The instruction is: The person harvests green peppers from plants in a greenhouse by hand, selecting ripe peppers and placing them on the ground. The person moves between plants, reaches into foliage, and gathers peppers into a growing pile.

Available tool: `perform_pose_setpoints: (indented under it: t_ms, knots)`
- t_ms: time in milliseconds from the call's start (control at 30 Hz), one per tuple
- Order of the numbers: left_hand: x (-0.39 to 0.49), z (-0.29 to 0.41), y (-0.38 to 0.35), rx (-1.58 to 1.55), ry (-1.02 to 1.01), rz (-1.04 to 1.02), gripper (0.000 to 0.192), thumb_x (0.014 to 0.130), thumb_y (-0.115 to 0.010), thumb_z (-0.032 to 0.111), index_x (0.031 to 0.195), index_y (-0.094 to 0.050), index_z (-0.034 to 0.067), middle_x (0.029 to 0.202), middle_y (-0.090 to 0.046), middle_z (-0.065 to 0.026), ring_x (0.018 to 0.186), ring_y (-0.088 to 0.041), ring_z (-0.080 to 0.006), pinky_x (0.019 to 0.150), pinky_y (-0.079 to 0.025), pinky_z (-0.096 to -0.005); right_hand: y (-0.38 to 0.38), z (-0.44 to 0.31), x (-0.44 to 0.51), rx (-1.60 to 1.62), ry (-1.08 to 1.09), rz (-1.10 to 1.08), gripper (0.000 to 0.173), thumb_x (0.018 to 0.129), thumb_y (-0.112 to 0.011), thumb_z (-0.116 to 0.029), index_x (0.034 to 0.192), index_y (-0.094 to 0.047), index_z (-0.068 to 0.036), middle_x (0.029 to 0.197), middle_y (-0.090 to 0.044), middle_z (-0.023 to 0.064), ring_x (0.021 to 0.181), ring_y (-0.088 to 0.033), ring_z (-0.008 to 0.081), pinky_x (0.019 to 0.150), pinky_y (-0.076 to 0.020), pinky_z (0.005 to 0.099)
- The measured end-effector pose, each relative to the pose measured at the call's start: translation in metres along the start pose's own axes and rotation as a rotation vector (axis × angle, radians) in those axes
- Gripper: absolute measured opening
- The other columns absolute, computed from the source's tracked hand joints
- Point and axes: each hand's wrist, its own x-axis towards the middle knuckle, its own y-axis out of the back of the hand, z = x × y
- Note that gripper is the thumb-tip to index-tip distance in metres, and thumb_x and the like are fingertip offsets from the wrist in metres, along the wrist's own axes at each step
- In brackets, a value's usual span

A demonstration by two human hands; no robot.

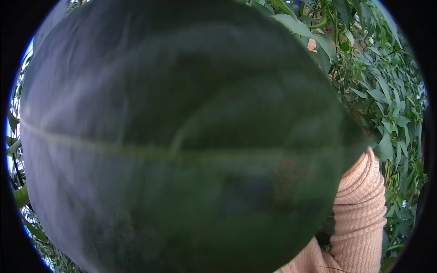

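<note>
A large green leaf (191, 119) hangs right against the camera and covers most of the view, blurred, its pale midrib running across from left to right. Past its right edge comes my right arm in a pink ribbed-knit sleeve (358, 218), pushed up so that a strip of bare forearm (356, 165) shows. My right hand is hidden behind the leaf, and so is whatever it touches. My left hand is out of view; more pink knit cloth (309, 257) shows at the bottom. A small pinkish patch (311, 45) shows between leaves at upper right; I cannot tell what it is.
Dense leafy plants (382, 92) fill the right side, with thin stems and patches of brownish ground behind. A curved green stem or pod (321, 20) hangs at the top right. More stems and foliage (61, 256) line the left rim against bright light.
</note>
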Motion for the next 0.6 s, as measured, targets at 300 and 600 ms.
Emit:
perform_pose_setpoints:
  t_ms: [300, 600]
  knots:
    - [-0.026, -0.112, 0.026, 0.647, 0.312, 0.183, 0.039, 0.076, -0.072, 0.022, 0.107, -0.061, 0.0, 0.097, -0.066, -0.015, 0.089, -0.064, -0.0283, 0.076, -0.051, -0.0383, -0.028, 0.013, 0.014, 0.162, 0.017, 0.092, 0.041, 0.084, -0.059, -0.016, 0.124, -0.051, -0.011, 0.102, -0.06, 0.0186, 0.093, -0.06, 0.0393, 0.078, -0.0493, 0.0481]
    - [-0.022, 0.25, -0.018, 0.75, -1.208, 0.058, 0.027, 0.084, -0.061, 0.015, 0.108, -0.063, 0.005, 0.12, -0.057, -0.0131, 0.12, -0.049, -0.0319, 0.098, -0.04, -0.0436, -0.032, -0.036, 0.048, 0.052, -0.318, -0.37, 0.019, 0.082, -0.055, -0.011, 0.095, -0.065, -0.001, 0.089, -0.065, 0.0221, 0.09, -0.063, 0.0393, 0.074, -0.0508, 0.0468]
